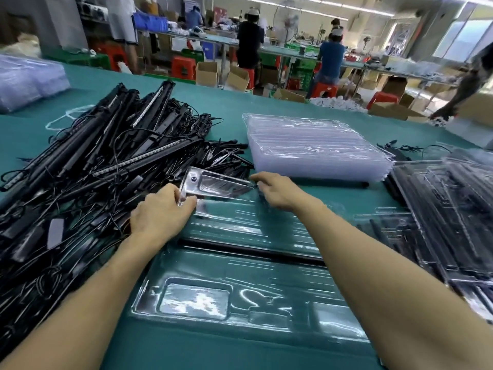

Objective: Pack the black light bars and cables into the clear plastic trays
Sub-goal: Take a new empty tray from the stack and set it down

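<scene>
Clear plastic tray [240,297] lies open on teal table [226,108] — we see left hand [162,209] and right hand [277,193], fingers curled on its raised far flap [218,185]. One black light bar [253,251] sits in its middle channel; bar-and-cable pile [106,161] just left.

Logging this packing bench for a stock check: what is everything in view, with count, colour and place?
Heap of black light bars and cables: one, black, table left.
Open clear plastic tray: one, clear, front centre, holding one black bar.
Stack of empty clear trays: one, clear, back centre.
Packed clear trays: several, clear with black contents, right.
Green table cover: one, green, underneath.
Left hand: one, grips tray's far end.
Right hand: one, same end.
</scene>
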`<state>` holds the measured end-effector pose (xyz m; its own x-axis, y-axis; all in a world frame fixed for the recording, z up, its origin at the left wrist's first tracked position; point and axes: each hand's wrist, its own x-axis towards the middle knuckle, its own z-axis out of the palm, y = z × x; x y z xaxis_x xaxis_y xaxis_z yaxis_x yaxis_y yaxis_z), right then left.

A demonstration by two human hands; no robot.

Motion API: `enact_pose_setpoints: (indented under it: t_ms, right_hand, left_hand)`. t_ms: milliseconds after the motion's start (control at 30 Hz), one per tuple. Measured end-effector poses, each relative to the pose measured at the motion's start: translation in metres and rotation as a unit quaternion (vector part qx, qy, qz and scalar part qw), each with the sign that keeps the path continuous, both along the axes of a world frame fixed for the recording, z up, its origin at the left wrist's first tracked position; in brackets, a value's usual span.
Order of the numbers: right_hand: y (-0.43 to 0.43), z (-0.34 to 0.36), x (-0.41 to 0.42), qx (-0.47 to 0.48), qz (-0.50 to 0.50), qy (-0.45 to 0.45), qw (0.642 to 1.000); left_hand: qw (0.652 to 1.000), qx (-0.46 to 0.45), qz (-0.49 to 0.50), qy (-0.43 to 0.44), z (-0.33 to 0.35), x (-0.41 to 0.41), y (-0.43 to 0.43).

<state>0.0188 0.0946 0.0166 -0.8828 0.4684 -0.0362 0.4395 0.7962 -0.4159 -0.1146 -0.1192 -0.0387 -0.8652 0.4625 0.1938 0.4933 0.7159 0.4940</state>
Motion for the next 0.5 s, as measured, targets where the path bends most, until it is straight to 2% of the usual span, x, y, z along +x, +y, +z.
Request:
enact_pose_setpoints:
  t_ms: [233, 400, 500]
  right_hand:
    - [0.01, -0.015, -0.029, -0.032, -0.155, 0.015, 0.987]
    - [0.015, -0.012, -0.032, -0.08, -0.178, 0.005, 0.981]
    - [0.015, -0.011, -0.033, -0.076, -0.177, -0.005, 0.981]
  left_hand:
    - [0.999, -0.013, 0.006, 0.03, -0.006, 0.001, 0.001]
    - [0.999, -0.008, 0.002, 0.039, -0.006, 0.002, 0.002]
    - [0.999, -0.008, -0.002, 0.044, -0.006, 0.002, 0.002]
